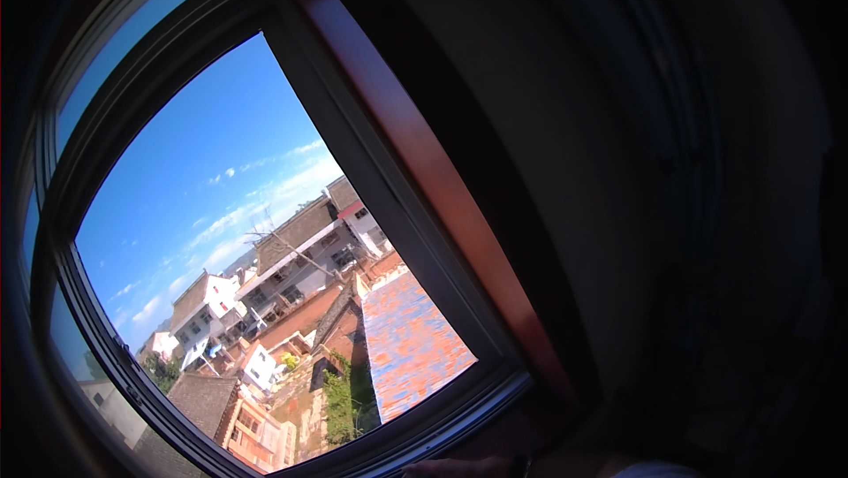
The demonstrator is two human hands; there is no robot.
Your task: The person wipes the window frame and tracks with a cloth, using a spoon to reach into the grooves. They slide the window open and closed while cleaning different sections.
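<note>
Window frame [389, 204] and right hand [459, 468] are seen close together at the lower edge of the view, the frame's bottom rail [459, 421] being placed just above the hand. Whether the rail is touched cannot be told, as the hand is sunk in shadow and partly cut off. Its fingers are pointed leftward; how far they are opened, and whether anything is held, cannot be made out. A dark band [528, 466] is worn at the wrist, and a pale sleeve [658, 472] is glimpsed farther right. The frame is bordered on the right by reddish-brown trim [420, 142], beyond which a wall [548, 125] is left in darkness. Through the window, blue sky [212, 142], white houses [300, 253], green plants [340, 398] and an orange-and-blue mottled surface [415, 345] are seen, all tilted.
</note>
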